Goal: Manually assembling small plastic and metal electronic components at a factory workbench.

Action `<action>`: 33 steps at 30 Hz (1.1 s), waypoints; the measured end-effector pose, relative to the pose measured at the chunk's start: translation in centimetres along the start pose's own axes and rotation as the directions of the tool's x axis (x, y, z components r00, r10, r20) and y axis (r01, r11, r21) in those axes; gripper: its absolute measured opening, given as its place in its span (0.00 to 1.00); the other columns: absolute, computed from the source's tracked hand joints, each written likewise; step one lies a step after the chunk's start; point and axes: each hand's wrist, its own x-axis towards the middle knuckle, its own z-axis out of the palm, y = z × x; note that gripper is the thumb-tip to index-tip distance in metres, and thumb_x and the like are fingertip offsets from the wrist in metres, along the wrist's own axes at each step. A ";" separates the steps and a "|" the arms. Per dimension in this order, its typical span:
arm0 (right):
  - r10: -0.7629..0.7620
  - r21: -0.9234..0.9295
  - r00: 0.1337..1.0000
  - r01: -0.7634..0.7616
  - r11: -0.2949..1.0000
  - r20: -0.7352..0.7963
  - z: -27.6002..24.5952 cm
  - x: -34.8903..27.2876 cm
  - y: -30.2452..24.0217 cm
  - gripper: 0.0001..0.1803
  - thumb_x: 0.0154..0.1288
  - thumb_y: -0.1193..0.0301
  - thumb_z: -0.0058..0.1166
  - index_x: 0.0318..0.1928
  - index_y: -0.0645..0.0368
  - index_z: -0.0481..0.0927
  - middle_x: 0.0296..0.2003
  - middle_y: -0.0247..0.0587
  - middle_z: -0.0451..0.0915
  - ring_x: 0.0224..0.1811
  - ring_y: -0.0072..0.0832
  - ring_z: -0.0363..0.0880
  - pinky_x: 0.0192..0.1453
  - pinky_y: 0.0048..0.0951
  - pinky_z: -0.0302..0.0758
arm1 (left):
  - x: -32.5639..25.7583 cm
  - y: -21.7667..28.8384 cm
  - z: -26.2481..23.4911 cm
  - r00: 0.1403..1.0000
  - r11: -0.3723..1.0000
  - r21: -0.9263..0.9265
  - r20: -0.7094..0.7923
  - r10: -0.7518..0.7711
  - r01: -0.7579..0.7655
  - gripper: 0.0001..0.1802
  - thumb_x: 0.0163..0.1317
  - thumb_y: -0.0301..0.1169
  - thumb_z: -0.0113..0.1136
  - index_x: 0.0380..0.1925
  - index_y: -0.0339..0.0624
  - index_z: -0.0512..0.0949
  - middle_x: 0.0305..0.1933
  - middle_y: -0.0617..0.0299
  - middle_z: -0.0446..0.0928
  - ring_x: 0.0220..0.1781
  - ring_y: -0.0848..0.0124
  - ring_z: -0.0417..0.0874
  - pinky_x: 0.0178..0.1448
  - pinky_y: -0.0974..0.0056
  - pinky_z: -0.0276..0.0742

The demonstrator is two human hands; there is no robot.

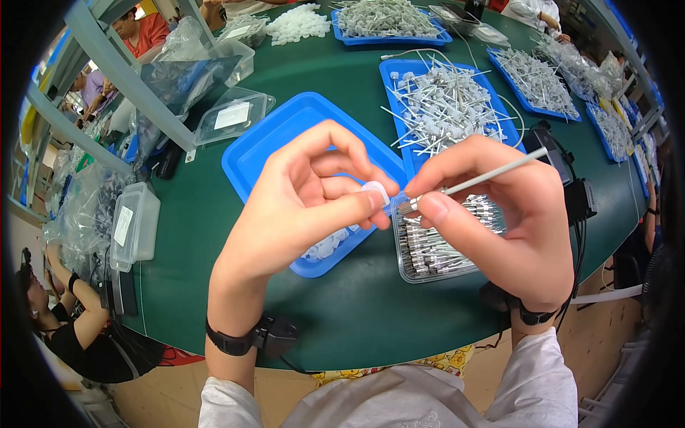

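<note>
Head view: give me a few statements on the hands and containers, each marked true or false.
1. The left hand holds a white cap. True.
2. The right hand is empty. False: it holds a rod.
3. The rod's metal end points toward the left hand. True.
4. The clear box holds white caps. False: it holds metal-ended rods.
5. The blue tray beneath the left hand contains white pieces. True.

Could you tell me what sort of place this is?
Probably a small-parts workshop or factory: blue trays heaped with capped rods stand on a green table, the left hand holds a white cap and the right hand a grey rod.
</note>
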 end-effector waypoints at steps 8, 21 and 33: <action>-0.248 -0.307 0.968 0.229 0.924 -0.024 0.0 0.0 0.2 0.08 0.45 0.84 0.52 0.30 0.66 0.78 0.26 0.41 0.77 0.26 0.24 0.74 0.30 0.21 0.68 | -0.1 0.0 -0.4 0.998 1.000 -0.030 0.058 0.011 -0.009 0.14 0.50 0.22 0.56 0.38 0.30 0.69 0.36 0.50 0.76 0.35 0.68 0.79 0.37 0.68 0.74; -0.269 -0.348 0.963 0.240 0.906 -0.035 -0.2 -0.1 -0.2 0.09 0.43 0.83 0.53 0.30 0.66 0.79 0.26 0.42 0.77 0.26 0.25 0.73 0.29 0.22 0.68 | -0.4 0.2 -0.8 0.998 1.000 -0.005 0.063 -0.012 0.012 0.11 0.47 0.21 0.59 0.33 0.30 0.73 0.32 0.58 0.71 0.30 0.71 0.76 0.34 0.70 0.72; -0.460 -0.322 0.886 0.454 0.831 0.061 -0.2 0.2 0.4 0.11 0.40 0.84 0.55 0.31 0.66 0.78 0.26 0.43 0.77 0.26 0.28 0.74 0.30 0.23 0.69 | -0.2 0.1 -1.8 0.959 0.979 -0.202 0.283 0.034 0.025 0.16 0.55 0.23 0.54 0.44 0.28 0.72 0.43 0.49 0.74 0.39 0.66 0.79 0.44 0.67 0.74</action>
